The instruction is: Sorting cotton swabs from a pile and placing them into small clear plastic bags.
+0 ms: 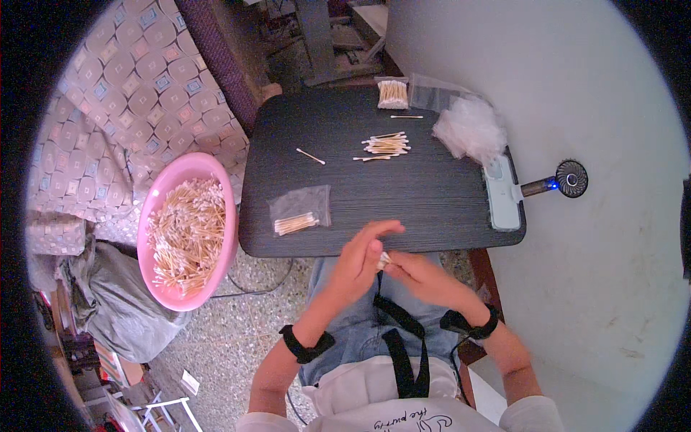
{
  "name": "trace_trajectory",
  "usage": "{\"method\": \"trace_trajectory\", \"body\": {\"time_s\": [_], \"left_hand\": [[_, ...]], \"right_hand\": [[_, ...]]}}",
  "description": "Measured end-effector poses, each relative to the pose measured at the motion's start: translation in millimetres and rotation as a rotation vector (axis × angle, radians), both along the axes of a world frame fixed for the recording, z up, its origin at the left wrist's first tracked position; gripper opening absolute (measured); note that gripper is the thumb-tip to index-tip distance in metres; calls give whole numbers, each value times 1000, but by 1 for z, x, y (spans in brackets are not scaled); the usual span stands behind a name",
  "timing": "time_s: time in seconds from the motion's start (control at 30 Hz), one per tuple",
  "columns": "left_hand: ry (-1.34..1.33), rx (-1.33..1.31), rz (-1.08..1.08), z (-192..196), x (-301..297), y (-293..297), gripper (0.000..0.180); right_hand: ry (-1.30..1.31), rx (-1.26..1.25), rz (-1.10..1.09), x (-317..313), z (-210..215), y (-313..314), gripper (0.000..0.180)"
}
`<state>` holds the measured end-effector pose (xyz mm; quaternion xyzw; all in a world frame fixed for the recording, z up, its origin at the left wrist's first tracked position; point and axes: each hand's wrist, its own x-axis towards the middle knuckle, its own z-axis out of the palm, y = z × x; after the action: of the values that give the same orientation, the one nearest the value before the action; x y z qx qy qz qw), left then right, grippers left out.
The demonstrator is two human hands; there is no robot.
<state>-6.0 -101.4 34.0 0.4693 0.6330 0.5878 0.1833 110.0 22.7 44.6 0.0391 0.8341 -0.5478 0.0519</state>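
Note:
At the near edge of the dark table [425, 209], my right hand [425, 276] is closed round a small bundle of cotton swabs [383, 261]; only their white tips show. My left hand [354, 265] is held up against that bundle, palm inward, its fingers stretched out flat and its thumb beside the tips. Left of the hands lies a clear plastic bag [317, 199] with several cotton swabs in it. A loose pile of swabs [386, 145] rests farther back. Single swabs lie apart, one to the left [311, 156] and one behind the pile [407, 117].
A pink basin [229, 237] heaped with cotton swabs stands left of the table. At the back are a filled bag of swabs [392, 93] and a heap of clear empty bags [471, 129]. A phone [502, 194] and small fan [572, 178] sit at the right edge, near the wall [597, 288].

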Motion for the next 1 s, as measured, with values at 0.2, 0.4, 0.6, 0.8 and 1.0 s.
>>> {"method": "trace_trajectory", "body": {"time_s": [0.2, 0.4, 0.6, 0.8, 1.0], "left_hand": [[-217, -31, -123, 12, 16, 1, 43], [-85, -54, -75, 15, 19, -9, 38], [383, -109, 156, 15, 14, -18, 23], [512, -107, 296, 14, 9, -18, 28], [447, -174, 383, 10, 27, -12, 24]], "right_hand": [[159, 5, -32, 3, 2, -12, 22], [-49, -162, 93, 7, 9, -10, 22], [-255, -598, 61, 4, 3, -12, 35], [-269, -957, -19, 3, 10, -17, 44], [-385, -1132, -422, -4, 8, -36, 55]]}}
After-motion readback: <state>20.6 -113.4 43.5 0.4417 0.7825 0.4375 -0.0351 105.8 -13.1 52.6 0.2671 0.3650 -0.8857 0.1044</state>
